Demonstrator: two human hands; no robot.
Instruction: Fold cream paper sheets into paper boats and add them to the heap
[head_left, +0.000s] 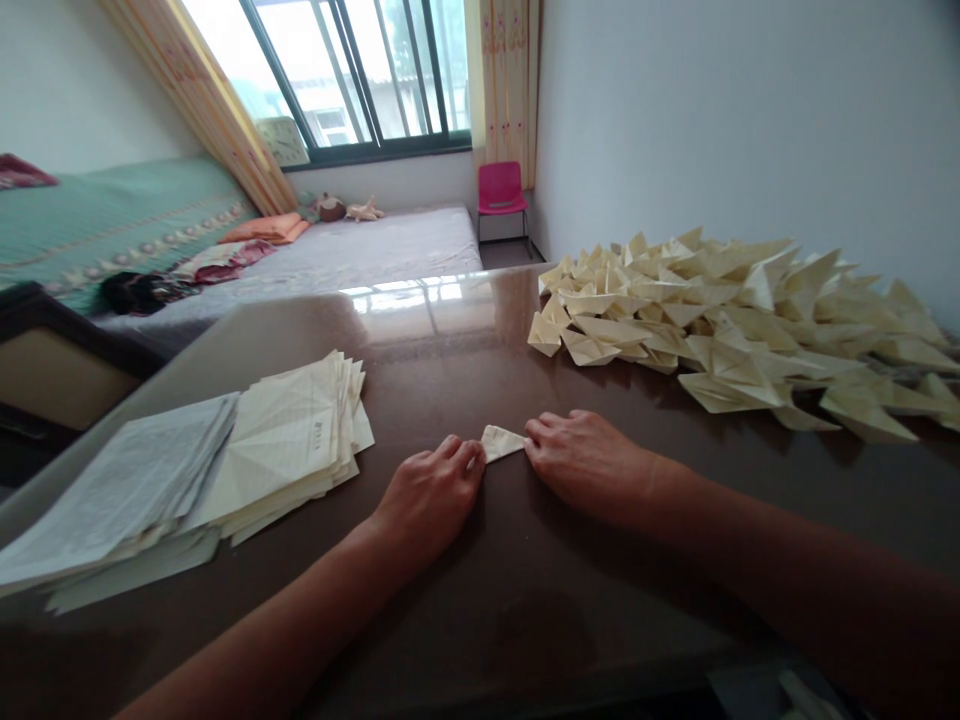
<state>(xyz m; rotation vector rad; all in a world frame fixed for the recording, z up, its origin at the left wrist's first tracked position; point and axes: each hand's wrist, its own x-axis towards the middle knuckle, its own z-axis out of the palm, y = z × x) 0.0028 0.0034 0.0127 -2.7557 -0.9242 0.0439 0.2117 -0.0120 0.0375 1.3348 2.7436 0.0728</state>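
Note:
A small folded piece of cream paper (pixel 501 443) shows between my two hands, just over the brown tabletop. My left hand (pixel 431 495) pinches its left end, with the fingers curled together. On the other side, my right hand (pixel 589 462) grips the right corner, its fingers closed too. Parts of the paper are covered by the fingertips. To the left lies a stack of creased cream sheets (pixel 289 425), overlapping a pile of grey printed sheets (pixel 127 480). A large heap of folded paper pieces (pixel 720 310) spreads over the right side, beyond my right hand.
The glossy brown table (pixel 442 370) reaches toward a bed (pixel 405 240) with orange pillows (pixel 266 228) and soft toys. A dark chair (pixel 60 370) stands at the table's left edge. A pink chair (pixel 502 190) is by the far wall, under the curtain.

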